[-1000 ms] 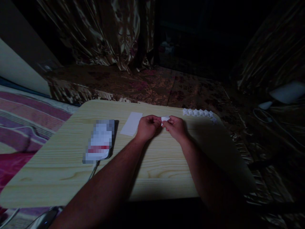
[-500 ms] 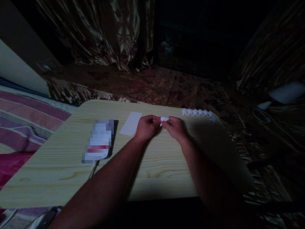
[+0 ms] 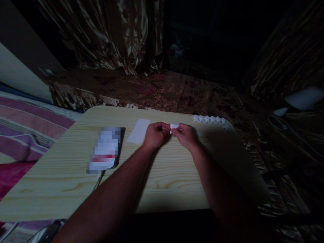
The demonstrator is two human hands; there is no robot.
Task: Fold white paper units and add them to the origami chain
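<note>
A small folded piece of white paper (image 3: pixel 174 126) is pinched between both of my hands above the far middle of the pale wooden table (image 3: pixel 162 182). My left hand (image 3: pixel 155 135) is closed, fingers curled onto the paper's left side. Fingertips of my right hand (image 3: pixel 186 135), closed too, pinch its right side. Most of the paper is hidden by my fingers. A flat white paper strip (image 3: pixel 139 131) lies just left of my left hand. At the table's far right edge sits a row of several small folded white paper pieces (image 3: pixel 211 120).
A phone with a lit, blurred screen (image 3: pixel 105 150) lies on the left part of the table, a cable (image 3: pixel 99 180) leading from it towards me. Striped bedding (image 3: pixel 27 125) is at left, patterned dark cloth (image 3: pixel 157 91) beyond the table, and a white cable (image 3: pixel 280 123) at far right.
Almost nothing differs: both hands stay closed on the small paper, shifting only slightly as the view drifts a little.
</note>
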